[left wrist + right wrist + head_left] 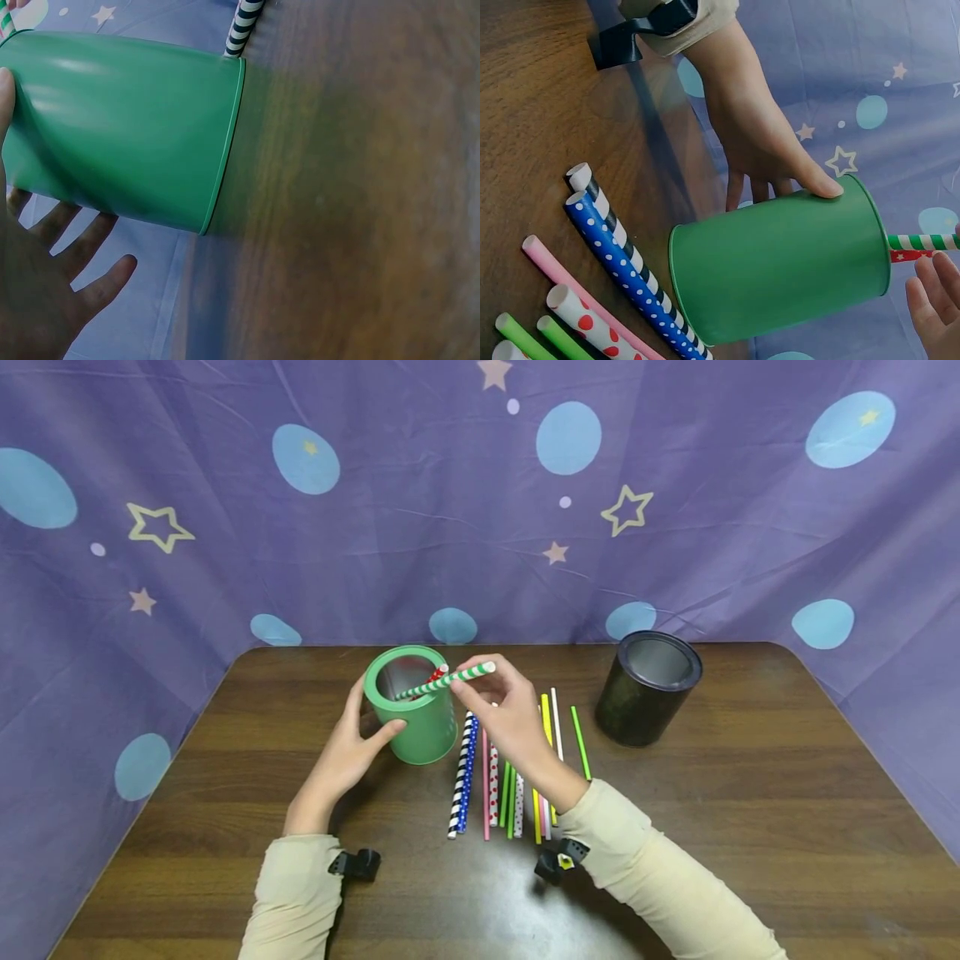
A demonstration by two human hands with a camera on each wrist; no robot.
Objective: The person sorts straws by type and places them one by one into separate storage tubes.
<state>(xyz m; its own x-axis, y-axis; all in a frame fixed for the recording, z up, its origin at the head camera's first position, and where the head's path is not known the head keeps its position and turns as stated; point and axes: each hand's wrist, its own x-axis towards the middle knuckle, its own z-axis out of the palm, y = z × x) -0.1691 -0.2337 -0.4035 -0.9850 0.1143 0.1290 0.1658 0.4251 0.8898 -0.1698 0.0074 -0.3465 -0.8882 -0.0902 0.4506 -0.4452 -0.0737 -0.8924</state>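
Currently, the left hand (345,755) is gripping one green can (422,735).
The right hand (516,718) is pinching one green-striped straw (474,672), partly hiding loose straws (468,770); one black can (633,703) is standing right.

No lettering, brand or number can be read. A small yellow-and-white mark (566,862) stands on the black wrist camera (547,867) at the right cuff (602,814), well in from the table's (225,777) far edge; it is too small to make out.

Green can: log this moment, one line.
left hand: grips green can | right hand: pinches green-and-white striped straw, end inside can | red star-print straw: inside can | black can: upright
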